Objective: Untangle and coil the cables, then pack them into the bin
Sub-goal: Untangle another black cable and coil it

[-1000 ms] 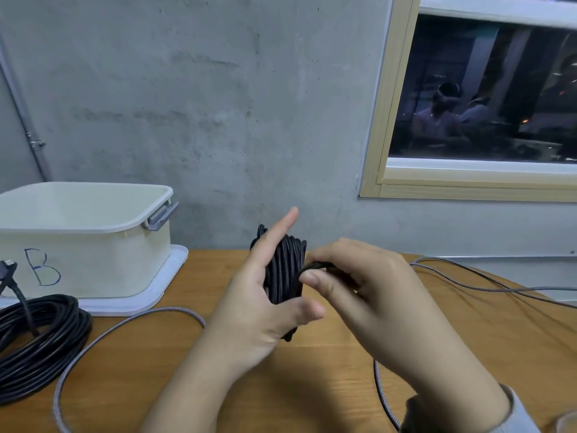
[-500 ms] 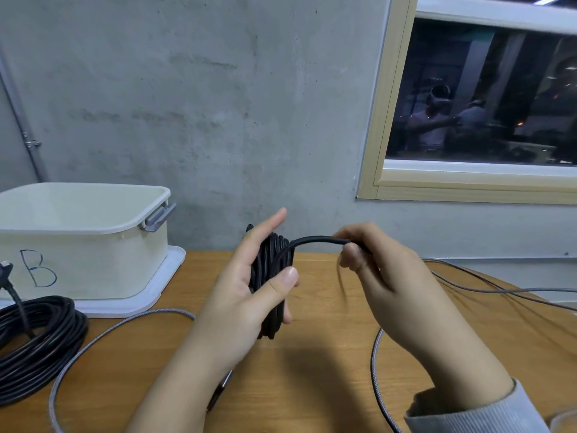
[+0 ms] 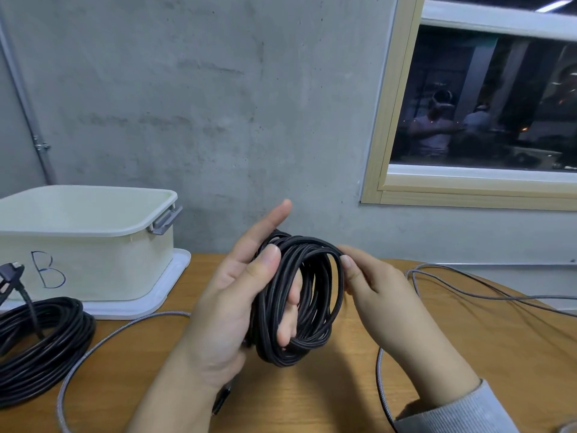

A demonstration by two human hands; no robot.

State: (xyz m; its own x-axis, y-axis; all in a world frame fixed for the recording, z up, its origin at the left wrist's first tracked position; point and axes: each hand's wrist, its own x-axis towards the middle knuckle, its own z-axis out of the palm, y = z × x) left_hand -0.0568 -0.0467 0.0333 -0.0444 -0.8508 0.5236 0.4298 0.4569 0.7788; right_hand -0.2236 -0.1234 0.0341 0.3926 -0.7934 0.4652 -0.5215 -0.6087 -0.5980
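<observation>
Left hand (image 3: 237, 304): thumb and fingers curled round black cable coil (image 3: 299, 301), held upright above worktop (image 3: 312, 398). Right hand (image 3: 374, 292): fingertips pinching coil's 3 o'clock edge. Bin (image 3: 93, 239): open, at 10 o'clock, nearer left hand.

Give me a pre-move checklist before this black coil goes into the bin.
1. Black coil held: left hand has fingers through the loops, thumb on top. Ok.
2. Right hand steadies the coil's far side. Ok.
3. Tail tucked: a connector end hangs below the left wrist. Not ok.
4. Bin open, no lid on it. Ok.
5. Room inside the bin: interior hidden. Cannot tell.
6. Grey braided cable lies between coil and bin, loose. Not ok.
</observation>
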